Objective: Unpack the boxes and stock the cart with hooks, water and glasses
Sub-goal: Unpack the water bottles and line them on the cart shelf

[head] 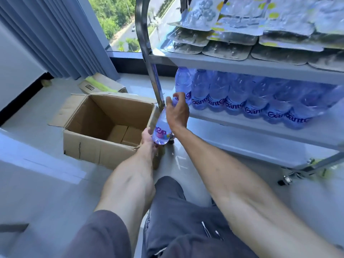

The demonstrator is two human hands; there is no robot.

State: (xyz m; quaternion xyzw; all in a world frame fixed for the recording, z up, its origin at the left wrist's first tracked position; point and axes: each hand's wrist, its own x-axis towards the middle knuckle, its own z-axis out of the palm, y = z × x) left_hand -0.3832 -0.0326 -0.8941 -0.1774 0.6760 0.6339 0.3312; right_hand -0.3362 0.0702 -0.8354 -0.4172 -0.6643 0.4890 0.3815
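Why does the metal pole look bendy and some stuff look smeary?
Head view: the wide-angle lens curves the shiny steel cart post; the clear-plastic hook packs on top and the frame's right edge smear with blur; daylight from the window glares on the pale glossy floor.

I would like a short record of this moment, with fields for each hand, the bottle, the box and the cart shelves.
left hand: left hand grips the lower end of the water bottle
right hand: right hand grips the bottle's upper part
bottle: tilted, between the cardboard box and the cart post
box: open, on the floor; no bottles visible inside
top shelf: stacked hook packs
middle shelf: a row of water bottles
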